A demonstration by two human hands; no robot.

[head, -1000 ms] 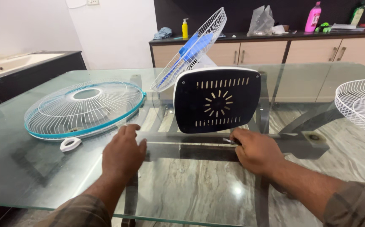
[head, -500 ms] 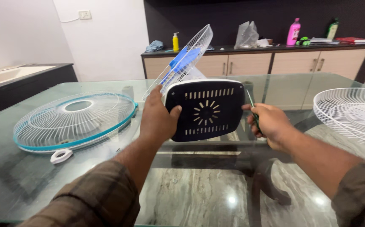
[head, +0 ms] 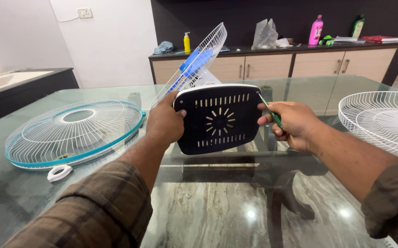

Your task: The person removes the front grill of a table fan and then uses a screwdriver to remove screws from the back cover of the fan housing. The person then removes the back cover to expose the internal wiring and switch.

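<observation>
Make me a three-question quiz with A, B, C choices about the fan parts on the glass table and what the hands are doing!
1. Where does the grille with the teal rim lie?
A. On the glass table, beside the left hand
B. On the far counter
C. On the floor

2. How many loose wire grilles lie flat on the table?
A. One
B. Two
C. Four

3. What is the right hand doing?
A. Resting flat on the glass
B. Holding a thin green-handled tool
C. Gripping the pink bottle

Answers:
1. A, since it rests flat on the glass, further left than the left hand.
2. B, the teal-rimmed one and a plain white grille at the right edge.
3. B, its fingers close round the tool, tip at the corner of the fan's black base, which the left hand grips.
</observation>
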